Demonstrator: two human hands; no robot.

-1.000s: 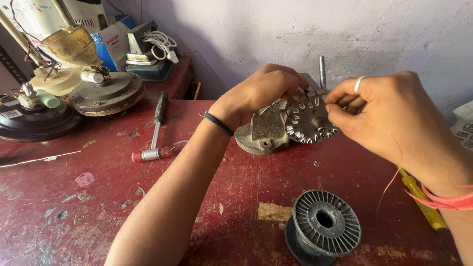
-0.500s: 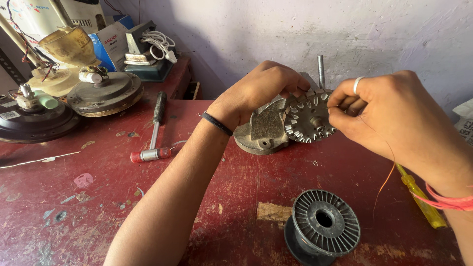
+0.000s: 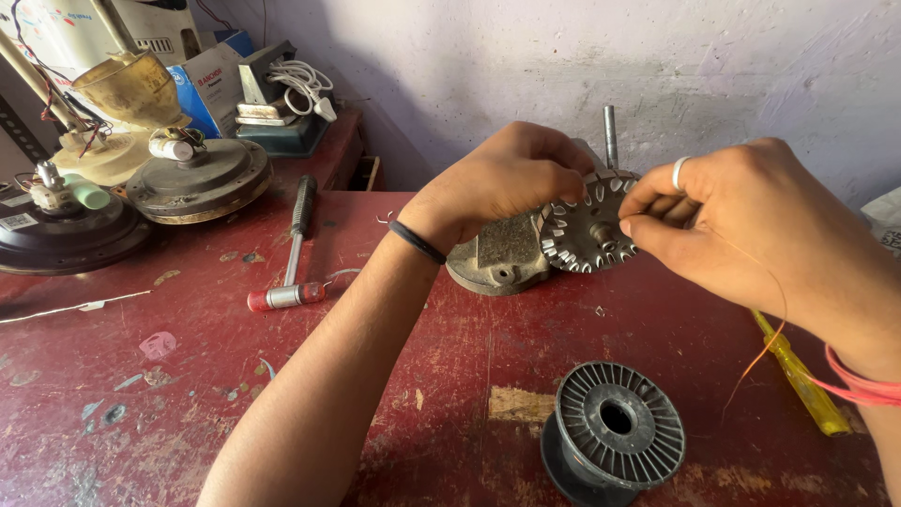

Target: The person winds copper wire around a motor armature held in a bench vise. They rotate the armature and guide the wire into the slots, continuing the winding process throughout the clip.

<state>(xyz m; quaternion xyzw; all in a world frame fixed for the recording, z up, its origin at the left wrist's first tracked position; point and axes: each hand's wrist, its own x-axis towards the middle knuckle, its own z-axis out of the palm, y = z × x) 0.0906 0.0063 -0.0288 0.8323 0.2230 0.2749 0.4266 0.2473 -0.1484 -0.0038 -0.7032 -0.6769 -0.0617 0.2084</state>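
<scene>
My left hand is curled shut over the top rim of the slotted stator core, fingers wrapped round its far edge, holding the disc on edge so its toothed face looks toward me; my right hand, with a ring on one finger, is pinched closed at about three o'clock of the core, thumb and forefinger nipping a thin copper wire right at the teeth; I judge the pinch keeps the strand taut where it meets the slots. The wire trails down from that hand toward five o'clock and I lose it near the table edge. The core sits at the centre of my view, against a grey metal base resting on the red table; a steel shaft stands upright behind it at twelve o'clock. At six o'clock lies a dark ribbed spool, near enough that I take it as the wire's source, though I cannot see the strand reach it. A yellow-handled screwdriver lies at four o'clock, partly under my right wrist; a small hammer rests at nine o'clock, well apart; fan motor housings crowd the ten o'clock corner.
</scene>
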